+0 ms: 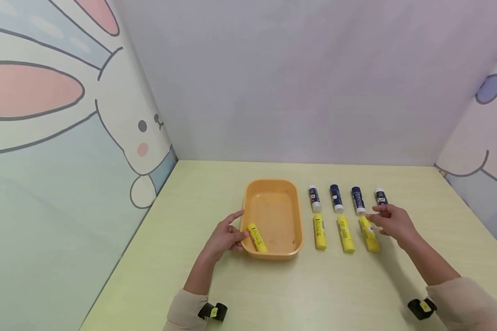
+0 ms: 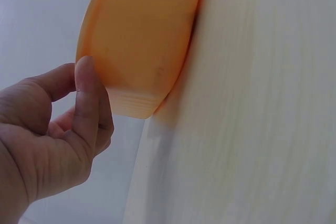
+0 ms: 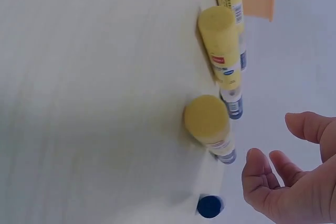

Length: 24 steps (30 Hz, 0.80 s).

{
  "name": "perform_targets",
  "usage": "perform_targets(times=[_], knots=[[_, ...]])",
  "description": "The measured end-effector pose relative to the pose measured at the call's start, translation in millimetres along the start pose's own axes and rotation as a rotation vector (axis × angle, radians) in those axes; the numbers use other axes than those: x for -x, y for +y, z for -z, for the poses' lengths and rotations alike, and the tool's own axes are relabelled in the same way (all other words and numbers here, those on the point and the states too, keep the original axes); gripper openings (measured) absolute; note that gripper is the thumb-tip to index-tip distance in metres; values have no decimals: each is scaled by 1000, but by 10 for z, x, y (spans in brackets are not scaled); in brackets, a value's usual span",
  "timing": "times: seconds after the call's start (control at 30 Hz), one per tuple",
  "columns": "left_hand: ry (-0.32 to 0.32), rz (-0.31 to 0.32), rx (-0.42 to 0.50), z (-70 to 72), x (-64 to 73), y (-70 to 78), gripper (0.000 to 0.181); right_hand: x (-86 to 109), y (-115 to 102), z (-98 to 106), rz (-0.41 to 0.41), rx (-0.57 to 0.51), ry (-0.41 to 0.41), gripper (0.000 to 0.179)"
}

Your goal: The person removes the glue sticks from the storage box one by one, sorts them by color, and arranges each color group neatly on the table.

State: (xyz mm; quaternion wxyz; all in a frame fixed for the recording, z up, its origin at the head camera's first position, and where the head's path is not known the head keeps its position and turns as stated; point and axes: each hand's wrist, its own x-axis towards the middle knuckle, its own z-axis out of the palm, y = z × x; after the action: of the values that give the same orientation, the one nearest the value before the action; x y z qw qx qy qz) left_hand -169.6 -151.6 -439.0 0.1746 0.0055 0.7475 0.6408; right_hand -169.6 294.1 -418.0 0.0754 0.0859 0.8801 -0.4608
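An orange plastic tray (image 1: 273, 216) sits on the table with one yellow glue stick (image 1: 257, 238) lying at its near left corner. My left hand (image 1: 225, 236) pinches the tray's left rim; in the left wrist view the thumb (image 2: 85, 74) presses on the rim. On the right, my right hand (image 1: 395, 223) hovers over the rightmost yellow glue stick (image 1: 370, 239), holding nothing. The right wrist view shows its thumb (image 3: 304, 125) and fingers spread apart, beside that yellow stick's end (image 3: 206, 118). Two more yellow glue sticks lie in the same row, the left one (image 1: 320, 232) and the middle one (image 1: 345, 234).
Behind the yellow row lie several dark blue and white glue sticks, among them a white-capped one (image 1: 314, 198) and a blue-capped one (image 1: 336, 197). The rightmost blue stick (image 1: 381, 196) is partly covered by my right hand. A grey wall (image 1: 306, 92) closes off the table's back.
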Motion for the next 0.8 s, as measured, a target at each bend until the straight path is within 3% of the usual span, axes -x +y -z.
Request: perform_targets(times=[0.33,0.8], knots=[[4,6,0,-3,6,3,67,-115,-467,-96,89,-12,-90,62],[2,-10,-10,-5,21,-3,67,-272,-944,-544,152,-83,-236,49]])
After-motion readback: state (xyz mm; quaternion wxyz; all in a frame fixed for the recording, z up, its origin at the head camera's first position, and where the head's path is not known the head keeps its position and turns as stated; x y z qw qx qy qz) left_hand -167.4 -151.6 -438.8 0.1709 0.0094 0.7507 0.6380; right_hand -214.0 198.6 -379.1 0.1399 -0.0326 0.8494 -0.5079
